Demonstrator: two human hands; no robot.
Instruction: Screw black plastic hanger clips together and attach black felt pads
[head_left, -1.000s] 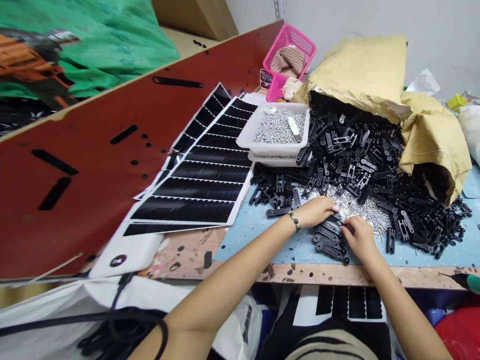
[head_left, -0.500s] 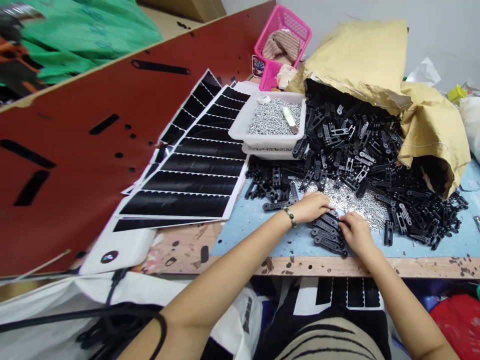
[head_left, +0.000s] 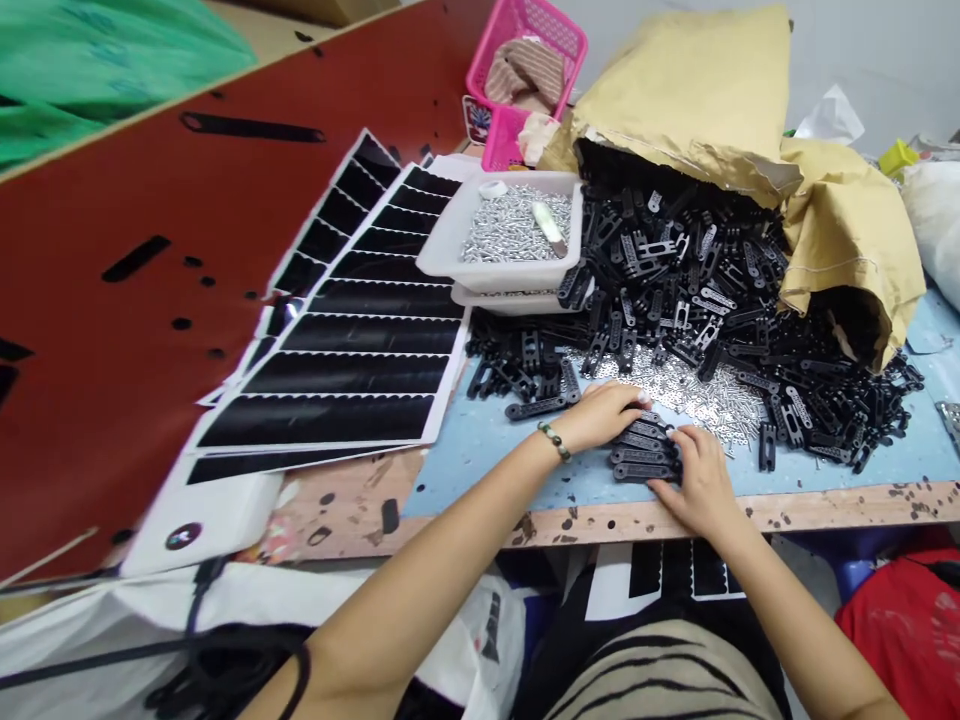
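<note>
A short row of black plastic strips [head_left: 637, 455] lies side by side on the blue mat [head_left: 495, 450] near the table's front edge. My left hand [head_left: 604, 412] rests on the row's far end with fingers curled over the strips. My right hand [head_left: 694, 475] presses on the near right end, fingers bent on the strips. Just behind them lies a spread of small silver screws [head_left: 697, 395]. A large heap of black plastic strips [head_left: 712, 300] spills from a torn brown paper sack [head_left: 690, 100].
A white tray [head_left: 450, 245] full of screws stands left of the heap. Sheets of black stickers [head_left: 337, 380] fan out on the left beside a red board [head_left: 112, 250]. Pink baskets [head_left: 525, 20] stand at the back. A red item [head_left: 900, 620] sits below the table edge.
The view has shifted, so everything sits further left and lower. My right hand slid slightly toward the near end of the strip row; my left hand stays on its far end.
</note>
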